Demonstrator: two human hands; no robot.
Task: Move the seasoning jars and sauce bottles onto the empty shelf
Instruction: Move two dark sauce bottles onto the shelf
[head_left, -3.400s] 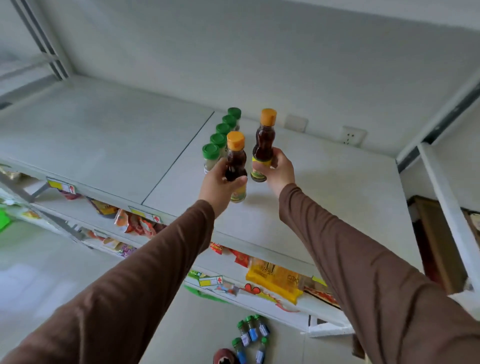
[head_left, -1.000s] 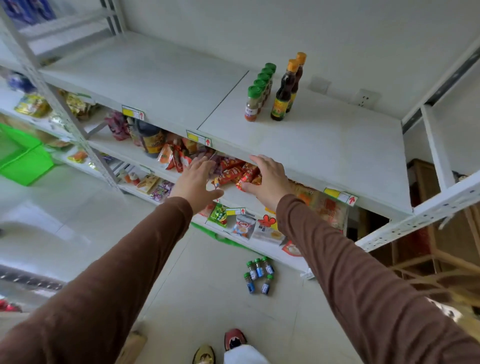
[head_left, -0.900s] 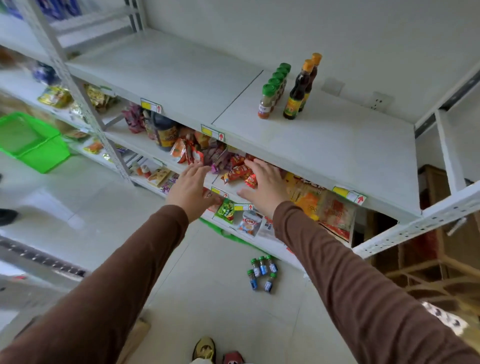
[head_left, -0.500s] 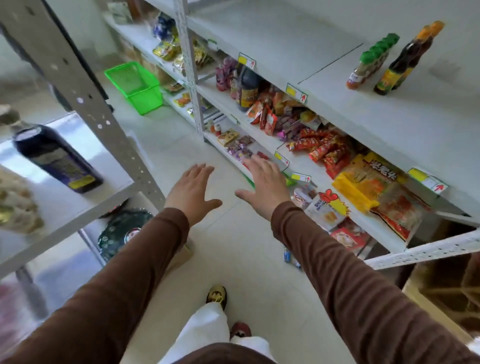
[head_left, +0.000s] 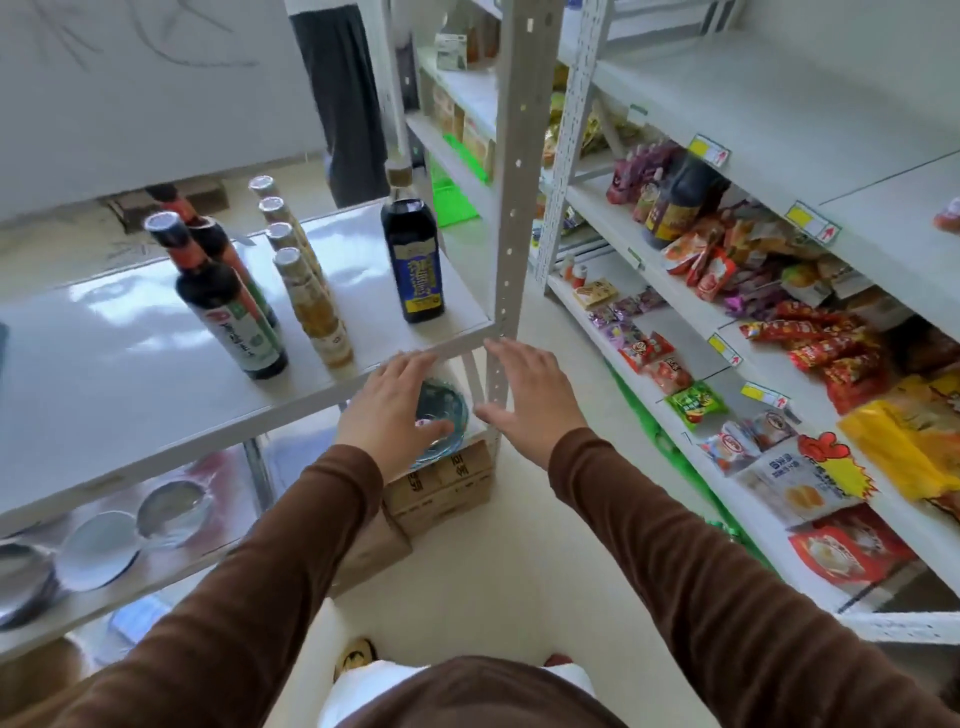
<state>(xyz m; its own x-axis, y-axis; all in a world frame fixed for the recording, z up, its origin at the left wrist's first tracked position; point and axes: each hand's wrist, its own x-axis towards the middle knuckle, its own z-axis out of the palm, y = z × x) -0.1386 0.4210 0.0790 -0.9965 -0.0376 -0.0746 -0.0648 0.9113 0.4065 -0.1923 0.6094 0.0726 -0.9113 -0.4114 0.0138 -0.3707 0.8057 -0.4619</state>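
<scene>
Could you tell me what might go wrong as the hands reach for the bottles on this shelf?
The yellow bottles stand in a tight row beside the dark sauce bottles, so grabbing one could topple its neighbours. The blue-labelled bottle stands near the upright post; the right hand might knock against it.

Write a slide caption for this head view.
Both hands, left and right, open, reach toward sauce bottles on a shelf.

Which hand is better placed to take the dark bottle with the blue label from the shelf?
Probably the left hand: it is open, just below the shelf edge, nearer the blue-label bottle. The right hand is beyond the upright post.
</scene>
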